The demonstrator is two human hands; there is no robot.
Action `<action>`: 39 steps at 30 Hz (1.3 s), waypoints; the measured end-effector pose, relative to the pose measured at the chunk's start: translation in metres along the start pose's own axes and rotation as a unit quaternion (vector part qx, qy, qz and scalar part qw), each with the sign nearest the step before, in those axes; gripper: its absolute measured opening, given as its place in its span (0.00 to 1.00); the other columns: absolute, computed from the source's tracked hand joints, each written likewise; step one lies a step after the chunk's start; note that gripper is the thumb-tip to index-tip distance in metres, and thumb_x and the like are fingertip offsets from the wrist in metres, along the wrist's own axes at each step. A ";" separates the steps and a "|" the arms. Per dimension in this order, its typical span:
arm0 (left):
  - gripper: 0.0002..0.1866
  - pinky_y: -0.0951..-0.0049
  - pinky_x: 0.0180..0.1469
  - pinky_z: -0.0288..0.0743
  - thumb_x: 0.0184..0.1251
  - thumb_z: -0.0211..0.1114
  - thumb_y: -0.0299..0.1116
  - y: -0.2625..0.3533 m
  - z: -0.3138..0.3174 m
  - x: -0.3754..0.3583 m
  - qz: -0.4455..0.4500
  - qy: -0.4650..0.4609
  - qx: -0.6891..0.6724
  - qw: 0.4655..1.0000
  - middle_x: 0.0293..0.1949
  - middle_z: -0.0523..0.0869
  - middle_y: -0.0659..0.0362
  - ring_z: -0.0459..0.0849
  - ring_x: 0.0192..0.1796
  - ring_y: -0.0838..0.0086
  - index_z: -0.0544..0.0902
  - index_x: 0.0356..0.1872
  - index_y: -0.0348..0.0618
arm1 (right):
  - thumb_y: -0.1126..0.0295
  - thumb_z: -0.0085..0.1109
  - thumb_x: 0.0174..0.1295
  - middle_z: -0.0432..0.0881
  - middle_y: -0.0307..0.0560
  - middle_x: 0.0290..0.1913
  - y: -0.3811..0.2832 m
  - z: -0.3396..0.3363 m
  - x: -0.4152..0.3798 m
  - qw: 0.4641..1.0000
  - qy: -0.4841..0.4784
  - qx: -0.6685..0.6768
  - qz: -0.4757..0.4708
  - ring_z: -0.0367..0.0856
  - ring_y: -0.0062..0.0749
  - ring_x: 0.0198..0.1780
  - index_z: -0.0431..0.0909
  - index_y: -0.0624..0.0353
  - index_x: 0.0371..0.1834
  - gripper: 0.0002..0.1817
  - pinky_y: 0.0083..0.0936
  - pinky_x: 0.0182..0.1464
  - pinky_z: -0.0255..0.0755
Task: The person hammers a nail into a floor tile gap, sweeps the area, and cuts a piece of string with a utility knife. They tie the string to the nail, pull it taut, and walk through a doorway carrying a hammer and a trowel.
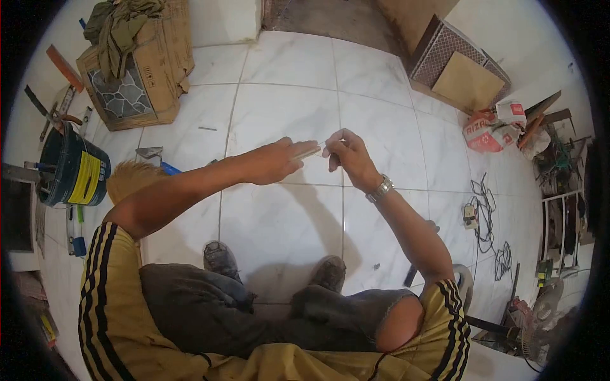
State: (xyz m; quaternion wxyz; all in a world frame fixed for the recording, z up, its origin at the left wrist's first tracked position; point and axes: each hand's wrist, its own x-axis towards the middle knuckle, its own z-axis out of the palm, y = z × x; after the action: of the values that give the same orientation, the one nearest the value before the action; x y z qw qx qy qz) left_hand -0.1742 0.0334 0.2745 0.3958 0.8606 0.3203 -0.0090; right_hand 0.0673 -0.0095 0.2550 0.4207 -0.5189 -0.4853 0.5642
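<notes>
Pinching a thin stick (pixel 308 153), the left hand (pixel 270 162) probably steadies its tip beside the right hand (pixel 356 162), fingers curled, grip unclear, above the floor (pixel 279 219); toward its left edge, a bucket (pixel 68 166) seems placed for reach.

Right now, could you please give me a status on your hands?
Left hand gripping slim pale strip. Right hand near its tip, contact unclear. Black cord tangled well off to the right.

The thin pale strip (pixel 307 153) at centre is too small to identify; upper left, the top edge crops the brown cardboard box (pixel 170 63).
</notes>
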 end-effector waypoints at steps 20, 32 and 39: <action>0.28 0.55 0.55 0.85 0.78 0.58 0.52 -0.080 -0.069 0.015 -0.025 0.385 -0.597 0.704 0.53 0.79 0.49 0.85 0.51 0.59 0.68 0.63 0.40 | 0.67 0.59 0.71 0.86 0.48 0.34 0.008 0.005 -0.062 0.952 -0.198 -0.210 0.098 0.76 0.24 0.32 0.84 0.59 0.43 0.08 0.26 0.38 0.75; 0.26 0.67 0.53 0.83 0.77 0.60 0.41 -0.088 -0.046 -0.046 -0.129 -0.004 -0.329 0.936 0.54 0.84 0.52 0.87 0.47 0.69 0.71 0.70 0.39 | 0.72 0.54 0.66 0.88 0.54 0.38 0.092 -0.203 -0.013 0.791 0.225 -0.566 -0.051 0.86 0.56 0.41 0.84 0.53 0.45 0.10 0.48 0.44 0.79; 0.22 0.67 0.63 0.78 0.76 0.59 0.40 -0.206 -0.144 -0.038 0.011 0.408 -0.589 0.698 0.53 0.85 0.54 0.83 0.59 0.68 0.76 0.63 0.36 | 0.70 0.56 0.67 0.88 0.54 0.37 0.148 -0.225 -0.055 0.815 0.076 -0.560 -0.127 0.85 0.58 0.40 0.83 0.54 0.40 0.06 0.48 0.43 0.79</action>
State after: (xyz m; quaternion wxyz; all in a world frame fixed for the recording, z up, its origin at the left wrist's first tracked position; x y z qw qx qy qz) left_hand -0.3534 0.2109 0.2441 0.6521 0.3745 0.3806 0.5381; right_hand 0.3008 -0.0641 0.1215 0.1609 -0.6400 -0.7452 0.0958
